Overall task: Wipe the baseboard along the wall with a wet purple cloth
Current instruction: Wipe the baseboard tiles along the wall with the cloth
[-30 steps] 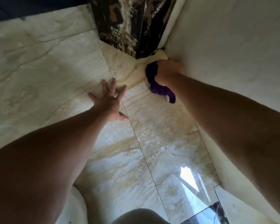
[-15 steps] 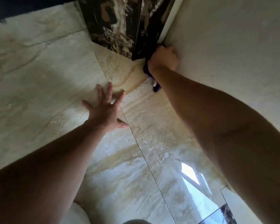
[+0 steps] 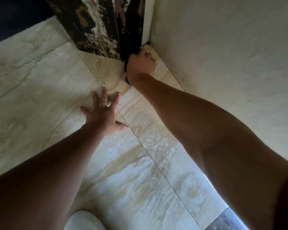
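My right hand is closed around the purple cloth, of which only a small purple edge shows under the wrist. The hand presses into the corner where the dark marble column base meets the cream wall. The baseboard along the wall runs down and to the right from that corner, just right of my hand. My left hand lies flat on the marble floor, fingers spread, holding nothing.
A thin tile joint crosses the floor diagonally. A white rounded shape sits at the bottom edge near my left arm. A dark tile and a bright reflection lie at the lower right. A dark area fills the top left.
My right hand with the cloth moved from the floor by the wall up into the corner against the dark column, hiding most of the cloth. My left hand stayed planted on the floor.
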Motion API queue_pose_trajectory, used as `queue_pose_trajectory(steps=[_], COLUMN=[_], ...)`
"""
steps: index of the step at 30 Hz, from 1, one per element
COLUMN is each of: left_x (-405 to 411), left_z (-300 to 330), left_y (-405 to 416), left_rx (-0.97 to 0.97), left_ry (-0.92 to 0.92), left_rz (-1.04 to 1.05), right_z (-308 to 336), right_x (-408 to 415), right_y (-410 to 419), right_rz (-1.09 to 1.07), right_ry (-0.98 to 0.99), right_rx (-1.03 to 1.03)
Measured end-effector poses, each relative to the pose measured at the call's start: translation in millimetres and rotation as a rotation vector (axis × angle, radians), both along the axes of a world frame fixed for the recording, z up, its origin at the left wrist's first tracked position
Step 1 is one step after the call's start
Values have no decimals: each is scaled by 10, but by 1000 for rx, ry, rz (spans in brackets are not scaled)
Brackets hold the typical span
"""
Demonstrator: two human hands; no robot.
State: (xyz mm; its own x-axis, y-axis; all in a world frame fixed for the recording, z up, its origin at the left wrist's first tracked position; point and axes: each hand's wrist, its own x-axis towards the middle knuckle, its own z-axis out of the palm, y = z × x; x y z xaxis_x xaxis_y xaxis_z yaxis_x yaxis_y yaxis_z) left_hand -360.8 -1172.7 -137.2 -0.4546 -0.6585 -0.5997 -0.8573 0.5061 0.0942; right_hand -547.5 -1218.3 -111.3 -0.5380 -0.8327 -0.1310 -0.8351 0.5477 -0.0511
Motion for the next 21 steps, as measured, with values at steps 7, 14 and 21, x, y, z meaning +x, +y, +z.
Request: queue_pose_trajectory(steps=[7, 14, 21], left_x=[55, 16, 36], left_z=[26, 107, 907], left_y=[11, 13, -555], left_rx=[3, 68, 332], left_ry=[15, 5, 248], left_rz=[7, 37, 345], right_z=[126, 510, 1334], right_x=[-114, -375, -452], right_y=[251, 571, 880], right_rz=[449, 240, 136], right_ry=[72, -193, -294], right_rx=[62, -124, -245])
